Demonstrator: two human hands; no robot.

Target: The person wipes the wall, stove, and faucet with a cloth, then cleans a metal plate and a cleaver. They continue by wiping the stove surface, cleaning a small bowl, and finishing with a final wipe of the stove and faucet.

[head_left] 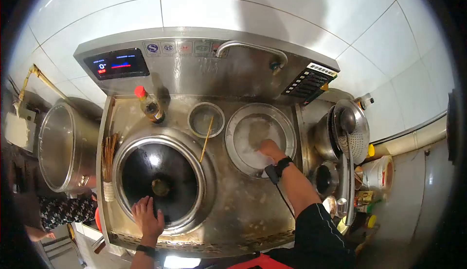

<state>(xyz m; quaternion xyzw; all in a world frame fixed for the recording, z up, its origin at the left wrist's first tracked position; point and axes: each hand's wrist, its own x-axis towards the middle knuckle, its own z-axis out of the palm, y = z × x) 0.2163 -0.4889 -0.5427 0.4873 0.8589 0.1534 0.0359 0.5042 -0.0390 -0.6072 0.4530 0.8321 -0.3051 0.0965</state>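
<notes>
My left hand hovers at the front rim of a large dark wok, fingers stretched out and holding nothing. A small brownish patch lies at the wok's bottom. My right hand reaches into a wide round metal basin with pale, watery-looking contents. Its fingers look closed and point down; whatever they hold is hidden. Between wok and basin stands a small metal bowl, with a thin wooden stick leaning across its rim. Behind the wok is a red-capped bottle of dark liquid.
A curved faucet juts from the steel back panel. At left stand a tall metal pot and bundled sticks. A perforated strainer and a ladle sit at right. Another person's hand shows at lower left.
</notes>
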